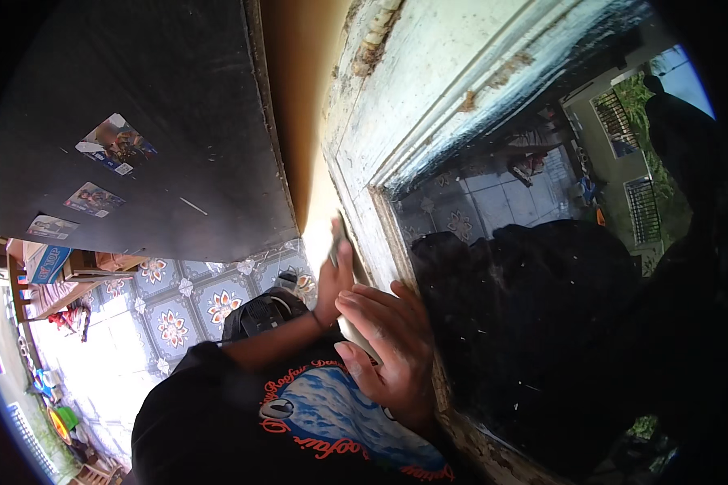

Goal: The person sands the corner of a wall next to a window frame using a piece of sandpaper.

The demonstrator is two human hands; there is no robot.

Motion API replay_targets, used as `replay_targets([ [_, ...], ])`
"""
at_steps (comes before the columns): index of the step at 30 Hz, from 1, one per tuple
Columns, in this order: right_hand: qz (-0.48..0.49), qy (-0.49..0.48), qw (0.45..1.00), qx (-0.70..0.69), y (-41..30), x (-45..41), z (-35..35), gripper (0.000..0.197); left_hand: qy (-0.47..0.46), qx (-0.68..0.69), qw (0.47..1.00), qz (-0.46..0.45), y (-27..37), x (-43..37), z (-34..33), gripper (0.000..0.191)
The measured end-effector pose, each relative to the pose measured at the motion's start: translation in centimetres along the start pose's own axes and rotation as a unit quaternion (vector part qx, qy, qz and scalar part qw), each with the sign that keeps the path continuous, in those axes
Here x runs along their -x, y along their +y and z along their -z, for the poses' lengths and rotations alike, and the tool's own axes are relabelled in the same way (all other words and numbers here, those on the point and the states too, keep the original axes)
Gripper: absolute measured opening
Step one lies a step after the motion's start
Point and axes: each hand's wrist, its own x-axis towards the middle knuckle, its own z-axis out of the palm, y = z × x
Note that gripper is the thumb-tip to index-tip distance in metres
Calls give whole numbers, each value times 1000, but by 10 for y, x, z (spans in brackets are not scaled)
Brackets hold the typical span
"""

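My left hand (333, 279) reaches up to the pale strip of wall beside a worn, white-painted window frame (364, 200). Between its thumb and fingers shows a thin grey-green piece (338, 239), blurred and partly hidden, so its kind is unclear. Nearer to me, my right hand (394, 351) is empty, its fingers loosely bent and its thumb apart. It lies over the inner edge of the frame, beside dark, glossy glass (522, 315); whether it presses on the frame is hard to tell. Chipped paint and brown patches mark the frame.
A black panel (176, 121) with several stickers stands at upper left, close to the wall. Beneath are floral floor tiles (173, 327), wooden furniture (73, 273) carrying a blue box (51, 265), and a black bag-like thing (264, 312) beside my torso. The glass reflects the room.
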Motion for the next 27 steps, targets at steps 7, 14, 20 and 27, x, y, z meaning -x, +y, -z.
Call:
replay_targets([
  [7, 0, -12, 1000, 27, -1, 4, -1, 36, 41, 166, 973, 154, -67, -78, 26, 56],
  [14, 0, -11, 1000, 26, 2, 4, 0, 36, 178, 728, 658, 68, -6, 28, -46, 48],
  [20, 13, 8, 999, 28, 0, 0, -6, 35, 123, 163, 971, 125, -75, -56, 12, 57],
  [27, 1, 6, 1000, 28, 2, 1, -6, 37, 134, 404, 902, 69, -14, 11, -26, 55],
])
